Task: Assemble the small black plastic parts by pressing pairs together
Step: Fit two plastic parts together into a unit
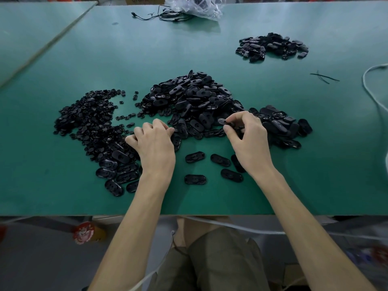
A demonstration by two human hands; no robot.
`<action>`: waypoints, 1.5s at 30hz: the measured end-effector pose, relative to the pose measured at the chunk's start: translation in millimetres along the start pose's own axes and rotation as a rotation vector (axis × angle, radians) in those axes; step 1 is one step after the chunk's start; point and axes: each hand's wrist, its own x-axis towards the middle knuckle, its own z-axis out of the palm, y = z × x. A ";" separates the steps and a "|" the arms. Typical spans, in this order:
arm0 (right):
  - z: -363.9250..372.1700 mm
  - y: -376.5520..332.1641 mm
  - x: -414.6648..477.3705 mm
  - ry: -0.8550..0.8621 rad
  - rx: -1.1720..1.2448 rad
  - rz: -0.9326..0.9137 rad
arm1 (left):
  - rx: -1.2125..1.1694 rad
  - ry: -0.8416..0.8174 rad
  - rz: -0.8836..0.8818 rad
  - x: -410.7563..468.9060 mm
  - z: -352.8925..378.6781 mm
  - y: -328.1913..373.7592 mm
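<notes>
Oval black parts (189, 97) sit heaped on the table (63, 185), small round ones (88, 116) piled just left. Your right hand (247, 135) pinches one oval piece (223, 121) at the heap's near edge. Your left hand (154, 139) curls down between the piles, and I can't tell if it holds anything.

Left hand (155, 141) curled, right hand (248, 134) pinching

Cardboard box (144, 0) lettering cut off, unreadable (red sticker (83, 232) blurred too).
</notes>
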 end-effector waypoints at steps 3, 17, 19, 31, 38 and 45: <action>-0.3 -0.1 0.3 -0.014 0.006 0.003 | -0.018 0.029 -0.002 0.1 -0.5 0.7; 0.0 3.2 0.1 -0.023 0.008 -0.014 | -0.133 0.042 0.115 -1.3 -4.1 2.3; -0.2 3.0 -0.1 -0.027 0.004 -0.019 | -0.142 0.036 0.111 -1.4 -4.3 2.5; -0.2 1.6 -0.9 -0.003 0.086 -0.027 | -0.137 0.104 0.076 -1.2 -2.7 4.1; -0.8 0.3 -2.1 -0.061 0.177 -0.057 | -0.181 0.125 0.074 -1.3 -3.0 4.8; 0.3 1.4 -3.5 -0.084 0.170 -0.074 | -0.221 0.112 0.118 -3.3 -5.3 3.2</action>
